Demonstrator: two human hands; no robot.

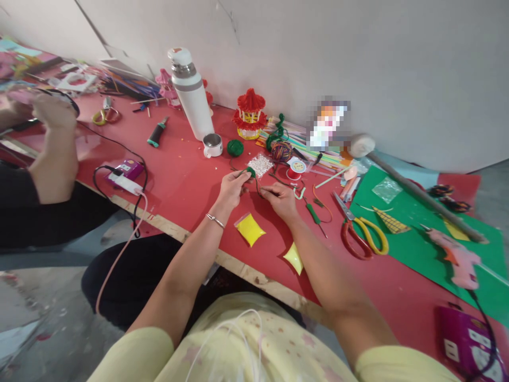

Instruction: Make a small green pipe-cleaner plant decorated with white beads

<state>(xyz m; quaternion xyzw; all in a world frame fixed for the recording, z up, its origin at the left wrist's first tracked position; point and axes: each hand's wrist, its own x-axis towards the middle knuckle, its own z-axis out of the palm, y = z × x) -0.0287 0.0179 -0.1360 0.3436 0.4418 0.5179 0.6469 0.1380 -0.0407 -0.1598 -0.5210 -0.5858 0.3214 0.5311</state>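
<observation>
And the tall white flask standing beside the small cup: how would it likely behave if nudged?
The flask is tall and narrow, so a push near its cap could well tip it. Its rounded body would probably roll once down. Its smooth outside may feel slippery; how full it is cannot be seen.

We find the dark slim thing (266, 191) in the right hand (280, 200) too small to name, and the right forearm (330, 281) partly hides a pale yellow packet (293, 260). We see the co-worker's hand (55, 110) blurred and a pixelated patch (328, 124) unreadable.
</observation>
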